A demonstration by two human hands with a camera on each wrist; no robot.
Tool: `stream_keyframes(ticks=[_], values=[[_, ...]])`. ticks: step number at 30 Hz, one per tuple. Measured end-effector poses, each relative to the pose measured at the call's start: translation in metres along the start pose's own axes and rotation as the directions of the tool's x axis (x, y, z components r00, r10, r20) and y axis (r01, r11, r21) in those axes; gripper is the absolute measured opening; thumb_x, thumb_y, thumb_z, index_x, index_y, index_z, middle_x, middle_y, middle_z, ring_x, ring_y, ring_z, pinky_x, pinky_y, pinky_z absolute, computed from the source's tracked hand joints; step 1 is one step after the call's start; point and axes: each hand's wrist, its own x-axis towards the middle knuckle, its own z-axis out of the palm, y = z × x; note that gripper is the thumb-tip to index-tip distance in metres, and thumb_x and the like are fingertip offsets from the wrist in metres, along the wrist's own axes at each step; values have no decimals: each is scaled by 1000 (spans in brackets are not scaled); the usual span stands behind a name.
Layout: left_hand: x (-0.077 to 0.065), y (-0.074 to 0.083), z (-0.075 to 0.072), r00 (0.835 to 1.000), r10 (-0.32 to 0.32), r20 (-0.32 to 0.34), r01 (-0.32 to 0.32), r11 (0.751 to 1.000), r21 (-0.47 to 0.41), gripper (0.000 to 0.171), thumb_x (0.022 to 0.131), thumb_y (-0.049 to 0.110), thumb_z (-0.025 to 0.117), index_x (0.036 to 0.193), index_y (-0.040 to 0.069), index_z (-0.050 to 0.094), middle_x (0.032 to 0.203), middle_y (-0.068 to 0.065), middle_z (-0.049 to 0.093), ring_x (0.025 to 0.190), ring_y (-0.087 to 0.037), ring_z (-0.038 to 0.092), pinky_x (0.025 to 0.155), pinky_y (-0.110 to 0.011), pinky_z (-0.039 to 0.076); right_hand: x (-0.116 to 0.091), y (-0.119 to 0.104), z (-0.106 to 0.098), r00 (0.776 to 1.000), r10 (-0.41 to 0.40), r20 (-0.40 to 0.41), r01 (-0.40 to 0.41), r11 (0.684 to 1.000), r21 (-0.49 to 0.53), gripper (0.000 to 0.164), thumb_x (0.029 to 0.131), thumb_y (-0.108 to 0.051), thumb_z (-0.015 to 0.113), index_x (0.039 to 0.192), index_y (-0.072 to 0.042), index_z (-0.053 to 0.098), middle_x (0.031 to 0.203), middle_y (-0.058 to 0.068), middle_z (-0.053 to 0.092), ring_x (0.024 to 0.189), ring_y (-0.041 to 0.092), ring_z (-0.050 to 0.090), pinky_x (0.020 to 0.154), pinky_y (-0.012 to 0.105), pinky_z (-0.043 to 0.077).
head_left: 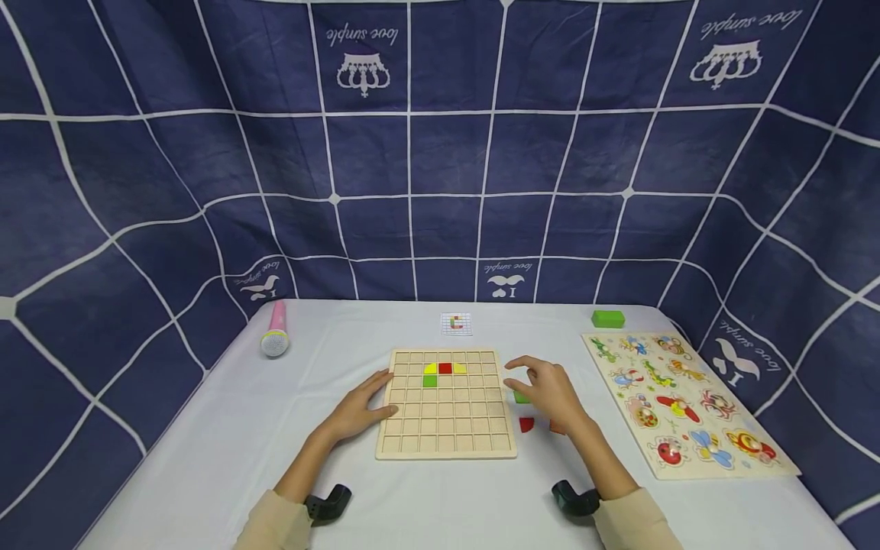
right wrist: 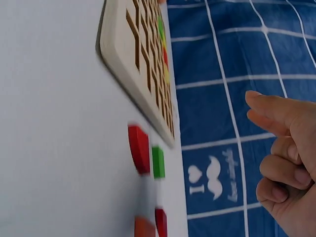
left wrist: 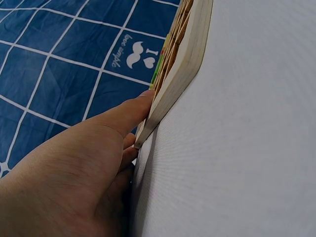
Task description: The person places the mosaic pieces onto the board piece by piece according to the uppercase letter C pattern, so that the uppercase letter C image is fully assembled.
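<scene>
A wooden grid board (head_left: 447,428) lies flat on the white table. In its upper rows sit a red square (head_left: 445,368) between two yellow rounded pieces (head_left: 430,369), and a green square (head_left: 429,381) below the left one. My left hand (head_left: 357,406) rests against the board's left edge, thumb and fingers touching it. Right of the board, my right hand (head_left: 550,393) hovers with thumb and forefinger apart, holding nothing; its other fingers are bent in the right wrist view. Near it lie a green piece (right wrist: 158,162), a red curved piece (right wrist: 139,148) and an orange-red piece (right wrist: 144,227).
A small pattern card (head_left: 457,324) lies behind the board. At the back left is a pink toy microphone (head_left: 276,330). To the right lie an insect puzzle board (head_left: 687,405) and a green block (head_left: 608,318). Blue checked cloth (head_left: 454,153) hangs around the table.
</scene>
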Motion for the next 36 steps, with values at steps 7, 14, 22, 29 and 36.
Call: stream_keyframes(ticks=[7,14,22,29,36], values=[[1,0,1,1000,-2,3,2,1000,-12,76,81,42,68,142,10,36,149,-9,26,137,-30,18,108,-51,18,-3,28,-12,997,67,47,-67,998,18,28,76,-23,77,101,-15,69,48,-4,32,40,10,30,39,24,24],[1,0,1,1000,0,9,0,1000,-2,76,81,41,68,142,10,36,150,-9,26,138,-30,18,108,-51,18,-8,54,-2,971,142,193,-144,990,-2,32,73,-21,79,102,-15,70,51,-3,32,45,11,29,41,23,24],[3,0,1,1000,6,9,-6,1000,-2,75,82,41,67,142,9,36,149,-10,26,137,-30,18,108,-51,18,-11,66,8,972,110,209,-105,994,-34,26,75,-21,77,100,-13,70,50,-4,37,42,8,30,41,22,27],[1,-2,1,1000,19,4,-19,1000,-5,76,82,42,67,142,8,35,149,-11,27,137,-33,19,107,-52,18,-5,50,9,978,103,179,-93,994,-62,25,74,-24,78,96,-16,70,51,-3,34,46,11,28,41,23,23],[0,-2,0,1000,12,6,-12,1000,-12,76,82,42,67,142,9,36,149,-10,26,137,-31,18,108,-51,18,2,12,21,993,31,118,-24,998,-56,29,75,-29,77,99,-16,69,50,-5,29,46,9,22,42,22,18]])
